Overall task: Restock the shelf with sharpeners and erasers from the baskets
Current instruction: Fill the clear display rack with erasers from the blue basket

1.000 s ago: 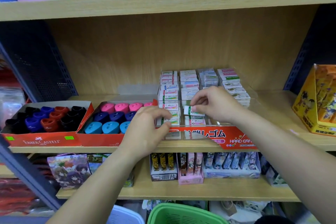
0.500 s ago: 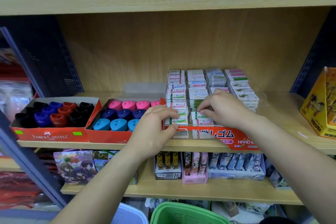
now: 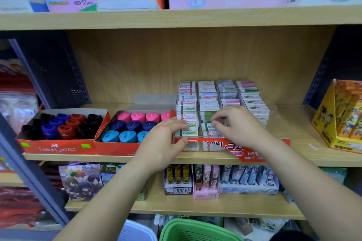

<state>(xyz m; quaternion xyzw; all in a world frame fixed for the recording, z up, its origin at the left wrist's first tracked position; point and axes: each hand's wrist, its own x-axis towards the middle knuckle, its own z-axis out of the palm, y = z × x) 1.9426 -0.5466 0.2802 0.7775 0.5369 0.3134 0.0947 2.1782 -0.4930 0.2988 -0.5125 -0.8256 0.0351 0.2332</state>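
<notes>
A clear eraser display box (image 3: 203,146) with a red label stands on the middle shelf (image 3: 293,123), filled with columns of small wrapped erasers (image 3: 207,92). My left hand (image 3: 166,139) grips the box's front left corner, thumb on the clear front and fingers over the first column. My right hand (image 3: 235,125) is curled over the second column, its fingertips pinching a white eraser with a green end (image 3: 208,126) that lies near the front. Two red trays of sharpeners sit to the left: a black, blue and red set (image 3: 62,125) and a pink, navy and light blue set (image 3: 133,125).
A yellow carton (image 3: 340,115) stands at the right of the shelf. Boxes line the upper shelf (image 3: 176,17). Card packs fill the lower shelf (image 3: 215,205). A green basket (image 3: 195,229) and a pale blue basket (image 3: 135,231) sit below.
My right hand lowered the eraser it held into the front of the second column. My left hand stayed on the box's front left corner. The camera moved closer.
</notes>
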